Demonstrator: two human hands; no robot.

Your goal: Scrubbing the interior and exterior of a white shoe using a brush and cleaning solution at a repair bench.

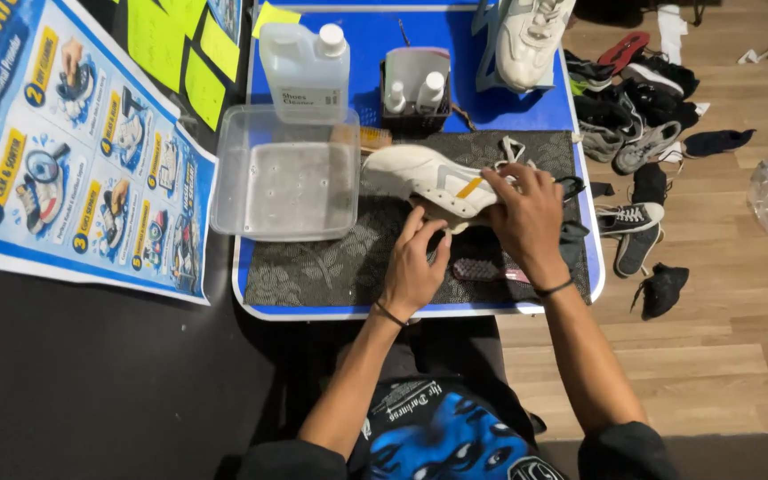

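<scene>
Smooth cream-white sneaker point(433, 178) with a yellow side stripe, lying on its side on the dark patterned mat point(313, 267) atop the blue table point(420, 310). Right hand point(526, 218) clamped over its heel end, grip closed on it. Left hand point(412, 267) pressing the sole edge, fingers curled. Clear plastic tub point(284, 173) just beside the toe.
</scene>
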